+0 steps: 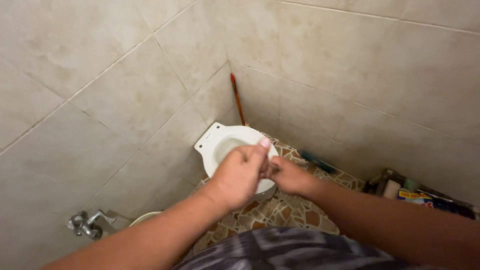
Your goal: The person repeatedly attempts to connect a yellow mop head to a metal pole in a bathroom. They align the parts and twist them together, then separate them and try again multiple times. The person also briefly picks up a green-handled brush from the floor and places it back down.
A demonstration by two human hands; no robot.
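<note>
Rubbing the left hand [239,176] against the right hand [289,176] above the near rim of the toilet bowl [225,142], fingers curled and touching, anything held between them hidden; best kept centred over the bowl, clear of the tap [86,225] left of it.

White seatless toilet bowl [225,142], corner-set.

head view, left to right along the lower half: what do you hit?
Metal wall tap → rim of a pale basin or bucket → left hand → right hand → dark green brush on the floor → holder of toiletries by the right wall. The toilet bowl behind the hands overlaps them, so it is left out.
</note>
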